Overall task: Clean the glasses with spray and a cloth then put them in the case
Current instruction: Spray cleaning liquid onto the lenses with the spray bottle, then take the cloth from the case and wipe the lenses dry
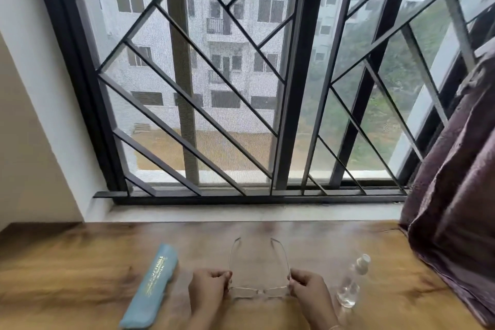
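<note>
2 hands [207, 286] [308, 288] holding 1 glasses [258, 291], 1 blue case [152, 286], 1 spray bottle [351, 284]

A wooden tabletop [80, 262] meets a dark-framed window [297, 75] with a diagonal-barred grille [187, 104], a purple curtain [455, 182] hanging right, daylight outside.

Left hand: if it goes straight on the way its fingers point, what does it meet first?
Probably the right hand: the left hand points inward along the glasses both pinch; depth is unclear.
</note>
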